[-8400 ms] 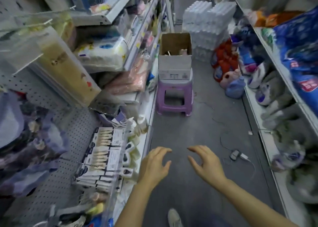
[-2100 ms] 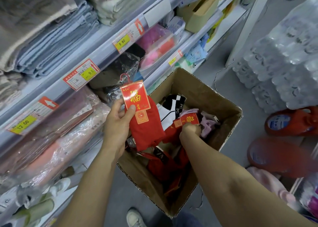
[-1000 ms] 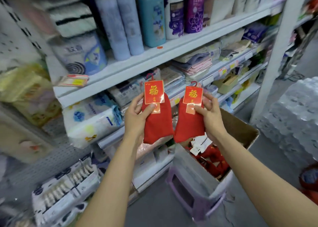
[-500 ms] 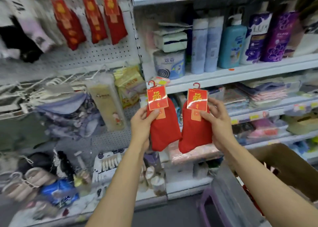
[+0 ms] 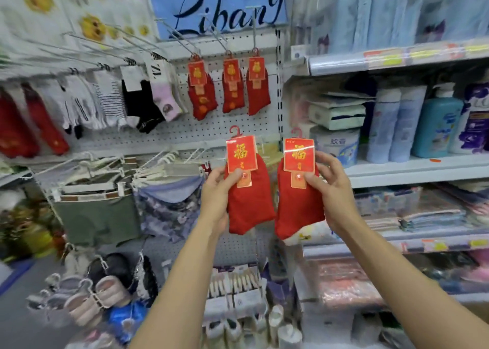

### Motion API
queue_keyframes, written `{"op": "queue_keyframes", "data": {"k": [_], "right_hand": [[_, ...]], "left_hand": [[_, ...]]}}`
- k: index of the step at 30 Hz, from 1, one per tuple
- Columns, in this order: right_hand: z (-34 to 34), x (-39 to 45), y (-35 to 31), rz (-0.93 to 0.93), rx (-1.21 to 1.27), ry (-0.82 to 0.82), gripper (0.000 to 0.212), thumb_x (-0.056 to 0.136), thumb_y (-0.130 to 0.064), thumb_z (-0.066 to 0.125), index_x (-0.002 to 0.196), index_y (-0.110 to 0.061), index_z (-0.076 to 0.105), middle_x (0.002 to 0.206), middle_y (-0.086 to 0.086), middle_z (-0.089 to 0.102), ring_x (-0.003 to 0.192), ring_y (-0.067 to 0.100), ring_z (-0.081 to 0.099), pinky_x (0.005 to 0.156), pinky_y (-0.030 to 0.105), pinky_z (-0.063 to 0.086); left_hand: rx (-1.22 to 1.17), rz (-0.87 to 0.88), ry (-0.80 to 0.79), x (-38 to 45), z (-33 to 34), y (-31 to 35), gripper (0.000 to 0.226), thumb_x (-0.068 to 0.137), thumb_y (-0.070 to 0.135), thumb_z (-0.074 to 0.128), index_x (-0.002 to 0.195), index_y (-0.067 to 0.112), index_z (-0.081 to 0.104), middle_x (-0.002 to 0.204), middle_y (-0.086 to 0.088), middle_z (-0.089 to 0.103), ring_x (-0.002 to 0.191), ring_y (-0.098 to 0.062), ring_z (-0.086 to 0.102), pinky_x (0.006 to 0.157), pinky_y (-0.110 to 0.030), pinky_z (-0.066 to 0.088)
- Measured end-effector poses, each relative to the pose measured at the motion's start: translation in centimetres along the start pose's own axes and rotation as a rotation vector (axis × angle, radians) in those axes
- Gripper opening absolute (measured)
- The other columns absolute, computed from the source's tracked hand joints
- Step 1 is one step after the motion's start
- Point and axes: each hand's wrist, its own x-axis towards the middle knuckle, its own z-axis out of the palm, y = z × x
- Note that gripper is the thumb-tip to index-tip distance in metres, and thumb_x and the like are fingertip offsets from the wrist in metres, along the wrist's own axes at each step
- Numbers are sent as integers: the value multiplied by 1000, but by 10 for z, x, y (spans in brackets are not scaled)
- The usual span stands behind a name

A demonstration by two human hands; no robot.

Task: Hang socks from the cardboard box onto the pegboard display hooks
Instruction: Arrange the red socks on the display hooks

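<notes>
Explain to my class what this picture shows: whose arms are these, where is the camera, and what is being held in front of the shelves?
There is no machine here. A person wears a wide-angle camera on the head, so you look forward and down along their own bare arms. The left hand pinches one pair of red socks by its card label, and the right hand holds a second red pair the same way. Each label has a small red plastic hanger on top. Ahead is a white pegboard with long metal hooks; three matching red pairs already hang there, beside striped, black and pink socks. To the right, shelves carry bottles and folded towels. The held pairs are not hung yet.
</notes>
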Motion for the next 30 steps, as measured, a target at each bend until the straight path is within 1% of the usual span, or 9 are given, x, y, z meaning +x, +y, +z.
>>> {"op": "queue_keyframes", "data": {"k": [3, 7, 11, 13, 18, 21, 25, 28, 30], "right_hand": [[33, 10, 1, -40, -11, -2, 45, 88, 2, 66, 126, -17, 55, 120, 2, 70, 108, 16, 65, 87, 30, 52], [69, 21, 3, -61, -4, -6, 45, 91, 1, 63, 130, -16, 53, 119, 3, 70, 106, 14, 67, 80, 26, 54], [95, 38, 6, -67, -25, -7, 43, 92, -1, 62, 130, -18, 53, 116, -3, 71, 102, 11, 69, 76, 22, 55], [104, 50, 8, -73, -42, -17, 43, 93, -2, 63, 131, -19, 53, 117, -4, 71, 103, 11, 69, 77, 23, 56], [114, 86, 20, -90, -84, -11, 43, 94, -5, 62, 132, -21, 53, 113, -6, 72, 102, 12, 70, 76, 24, 56], [113, 113, 29, -100, -97, 0, 42, 94, -3, 61, 131, -22, 53, 116, -1, 71, 100, 12, 70, 72, 22, 55], [112, 155, 37, -127, -144, 13, 40, 95, -9, 62, 129, -29, 53, 118, -2, 70, 104, 13, 69, 80, 28, 56], [110, 187, 42, -121, -138, 21, 40, 94, -8, 61, 126, -32, 55, 118, -4, 70, 100, 10, 70, 80, 31, 57], [109, 208, 43, -128, -134, 22, 41, 95, -8, 60, 129, -29, 53, 116, -6, 69, 98, 7, 69, 78, 28, 58]], "left_hand": [[16, 32, -17, 12, -21, 21, 21, 92, 11, 67, 112, 10, 63, 96, -10, 75, 76, -18, 71, 67, -31, 60], [55, 65, -33, 28, -43, 38, 25, 93, 15, 67, 116, 10, 58, 87, -1, 77, 75, -15, 73, 64, -30, 60], [70, 74, -34, 51, -59, 41, 32, 93, 20, 68, 120, 9, 57, 98, -9, 76, 81, -19, 73, 72, -38, 61], [58, 79, -40, 65, -65, 40, 30, 93, 21, 68, 119, 11, 57, 94, -8, 77, 80, -21, 74, 72, -40, 60], [3, 94, -24, 104, -65, 28, 21, 93, 18, 67, 113, 14, 61, 90, -6, 77, 76, -17, 73, 72, -37, 59], [-13, 104, -9, 133, -56, 21, 22, 91, 16, 68, 113, 13, 64, 96, -8, 76, 79, -17, 72, 70, -33, 56], [3, 144, -23, 168, -40, 23, 22, 92, 16, 67, 114, 15, 63, 96, -6, 77, 80, -18, 73, 68, -33, 57], [28, 183, -15, 190, -31, 26, 25, 93, 19, 68, 117, 20, 62, 97, -2, 77, 82, -18, 74, 66, -33, 58], [39, 213, -3, 202, -25, 27, 27, 93, 20, 68, 119, 23, 62, 99, -1, 77, 84, -19, 74, 66, -33, 58]]}}
